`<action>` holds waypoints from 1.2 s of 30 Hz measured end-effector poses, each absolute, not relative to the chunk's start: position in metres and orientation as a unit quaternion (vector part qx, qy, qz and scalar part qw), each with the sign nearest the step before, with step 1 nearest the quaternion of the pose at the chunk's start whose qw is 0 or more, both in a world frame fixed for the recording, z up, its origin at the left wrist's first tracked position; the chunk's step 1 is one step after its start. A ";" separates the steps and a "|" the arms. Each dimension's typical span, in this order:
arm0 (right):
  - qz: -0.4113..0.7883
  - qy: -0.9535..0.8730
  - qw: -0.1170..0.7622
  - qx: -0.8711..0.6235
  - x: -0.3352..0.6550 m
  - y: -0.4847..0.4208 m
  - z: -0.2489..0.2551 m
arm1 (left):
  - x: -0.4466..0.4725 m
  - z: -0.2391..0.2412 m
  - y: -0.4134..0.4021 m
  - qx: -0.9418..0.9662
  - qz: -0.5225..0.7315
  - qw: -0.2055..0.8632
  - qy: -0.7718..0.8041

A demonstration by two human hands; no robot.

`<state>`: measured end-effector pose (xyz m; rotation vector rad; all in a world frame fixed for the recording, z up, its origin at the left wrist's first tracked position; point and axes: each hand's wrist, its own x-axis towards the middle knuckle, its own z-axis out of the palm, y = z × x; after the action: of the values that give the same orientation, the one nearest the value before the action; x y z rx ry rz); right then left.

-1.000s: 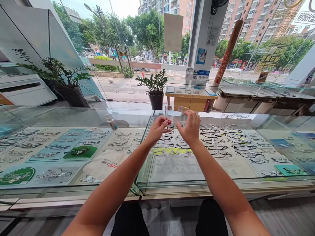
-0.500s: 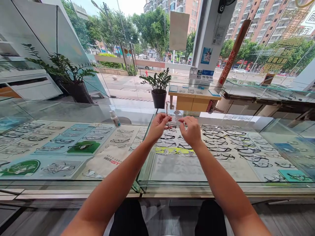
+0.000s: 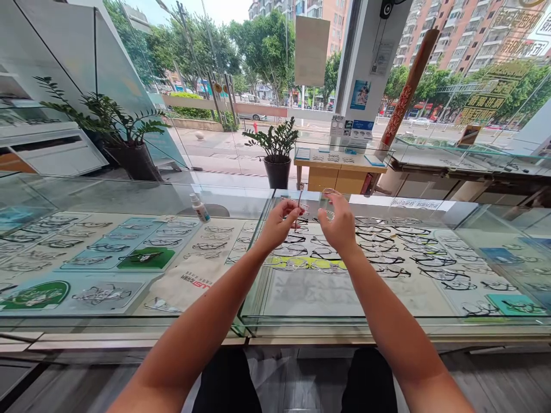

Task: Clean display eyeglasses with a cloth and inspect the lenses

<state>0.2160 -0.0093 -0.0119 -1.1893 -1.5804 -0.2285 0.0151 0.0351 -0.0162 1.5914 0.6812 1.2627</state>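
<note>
My left hand (image 3: 279, 225) is closed, with thumb and fingers pinching a thin-rimmed pair of glasses (image 3: 300, 198) edge-on above the glass counter. One slim part of the glasses stands up past the fingertips; the lenses are hard to make out. Just to the right, my right hand (image 3: 340, 223) is raised with thumb and index finger apart. Its fingertips are partly smeared, and I see nothing clearly held in them. Beneath both hands, rows of glasses frames (image 3: 289, 251) lie inside the display case.
The glass counter (image 3: 344, 327) runs across in front of me, with a joint left of centre. A small white bottle (image 3: 199, 207) stands on the left section. A cloth bag (image 3: 185, 282) lies inside that case. Beyond are potted plants (image 3: 278, 166) and a low cabinet (image 3: 340, 179).
My right hand has opened its fingers and moved slightly right and up, away from the glasses. My left hand has shifted a little right, and the glasses have turned slightly.
</note>
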 end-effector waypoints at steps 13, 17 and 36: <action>0.122 -0.759 0.472 -0.432 0.192 -0.014 -0.019 | 0.012 -0.006 0.025 0.639 0.459 0.556 0.268; 0.180 -0.742 0.493 -0.418 0.191 -0.014 -0.018 | 0.010 -0.004 0.025 0.644 0.439 0.576 0.246; 0.165 -0.628 0.594 -0.475 0.238 0.002 -0.020 | -0.099 -0.023 0.120 0.272 0.691 0.029 0.669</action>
<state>0.2381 0.0022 -0.0199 -1.1027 -1.4597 0.3829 -0.0986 0.1204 -0.0225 0.8389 2.0642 2.1324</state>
